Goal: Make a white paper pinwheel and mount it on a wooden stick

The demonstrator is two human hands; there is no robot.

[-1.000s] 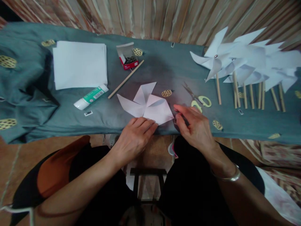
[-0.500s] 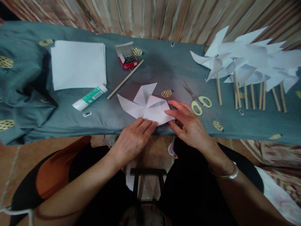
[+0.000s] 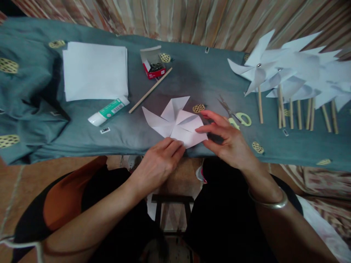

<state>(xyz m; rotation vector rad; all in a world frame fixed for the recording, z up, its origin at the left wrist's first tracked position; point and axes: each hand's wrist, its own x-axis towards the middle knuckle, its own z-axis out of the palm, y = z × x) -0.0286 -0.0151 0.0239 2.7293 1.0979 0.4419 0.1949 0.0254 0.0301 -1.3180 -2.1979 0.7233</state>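
Note:
A white paper pinwheel (image 3: 175,117) lies near the front edge of the cloth-covered table. Two of its blades stand up on the left and far side, while the right part looks flatter. My left hand (image 3: 164,155) pinches the near edge of the paper, its fingers closed together. At the pinwheel's right corner is my right hand (image 3: 229,142), fingers spread; one fingertip touches the paper and the thumb sits by its edge. A wooden stick (image 3: 150,90) lies just beyond the pinwheel. Behind my right fingers are scissors (image 3: 243,119) with pale green handles, partly covered.
A stack of white paper (image 3: 95,71) and a glue stick (image 3: 108,111) lie to the left. Beyond the stick, an opened red box (image 3: 154,73) holds small metal pieces. Several finished pinwheels (image 3: 259,65) on sticks lie at the right. A curtain (image 3: 186,22) hangs behind the table.
My right hand's fingers have spread wider at the paper's right corner. My left hand keeps its pinch. The whole view has shifted slightly.

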